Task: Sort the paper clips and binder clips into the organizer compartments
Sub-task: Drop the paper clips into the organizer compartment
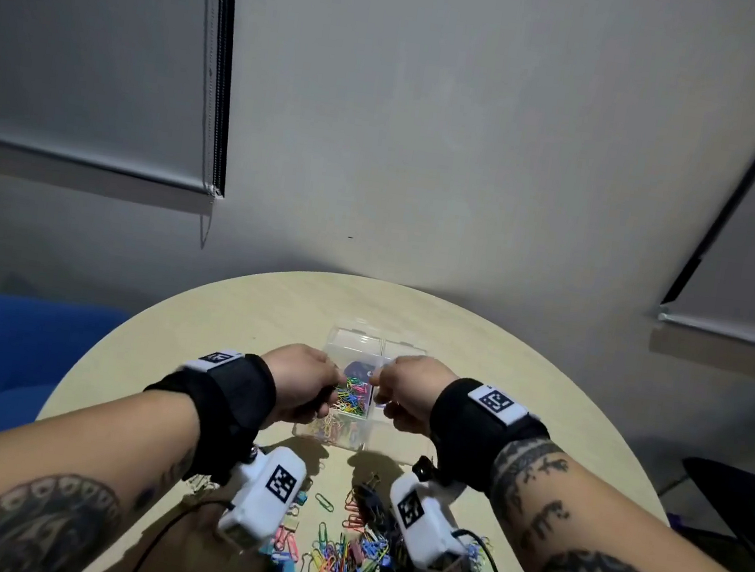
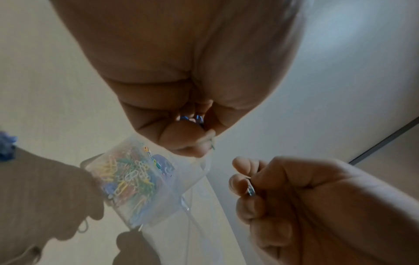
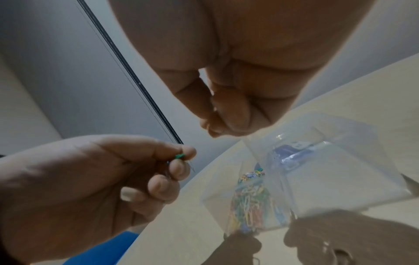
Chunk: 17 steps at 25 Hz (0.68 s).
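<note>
A: Over the clear organizer [image 1: 359, 338], the left hand [image 1: 302, 384] pinches a few small paper clips [image 2: 197, 119]; the right hand [image 1: 407, 393] pinches one clip [image 2: 250, 190].

B: How will they handle?

A: Probably light, springy wire that tangles; best pinched by the loop.

B: And the compartments?

A: One holds colored clips [image 1: 353, 398]; a mixed pile [image 1: 353, 566] waits on the worktop [image 1: 228, 314].

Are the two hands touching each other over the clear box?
Apart. The right wrist view shows wall and table between the left hand and the right hand; the head view shows the organizer between them.
</note>
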{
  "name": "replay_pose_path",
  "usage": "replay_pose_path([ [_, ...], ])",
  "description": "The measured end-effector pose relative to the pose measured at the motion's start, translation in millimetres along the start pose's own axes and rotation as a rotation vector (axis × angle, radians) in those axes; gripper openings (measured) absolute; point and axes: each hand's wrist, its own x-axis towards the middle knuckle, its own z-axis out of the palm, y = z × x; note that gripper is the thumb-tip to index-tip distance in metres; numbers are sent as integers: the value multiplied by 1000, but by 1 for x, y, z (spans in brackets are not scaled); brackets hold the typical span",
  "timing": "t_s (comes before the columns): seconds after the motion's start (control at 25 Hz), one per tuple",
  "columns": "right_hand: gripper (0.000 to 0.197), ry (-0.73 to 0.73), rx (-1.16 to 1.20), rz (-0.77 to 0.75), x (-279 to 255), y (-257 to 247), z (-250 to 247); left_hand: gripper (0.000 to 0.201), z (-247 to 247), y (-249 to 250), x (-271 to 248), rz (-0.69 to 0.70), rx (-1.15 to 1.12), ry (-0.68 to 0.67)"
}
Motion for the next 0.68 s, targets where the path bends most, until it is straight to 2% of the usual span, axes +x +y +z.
replay_pose_path([
  [0.08,21,-7,-10,-22,17,-10,-2,13,2,8,13,-14,-26,34],
  [0.2,8,-4,-95,-72,37,-18,2,18,2,13,35,-32,51,63],
  [0.4,30,59,-275,-152,49,-18,15,10,-1,12,62,11,115,86],
  [0.52,37,85,-263,-162,55,-11,17,27,-2,8,65,47,181,74],
  [0.68,32,127,-184,-192,54,0,8,43,-2,-2,63,105,298,110],
])
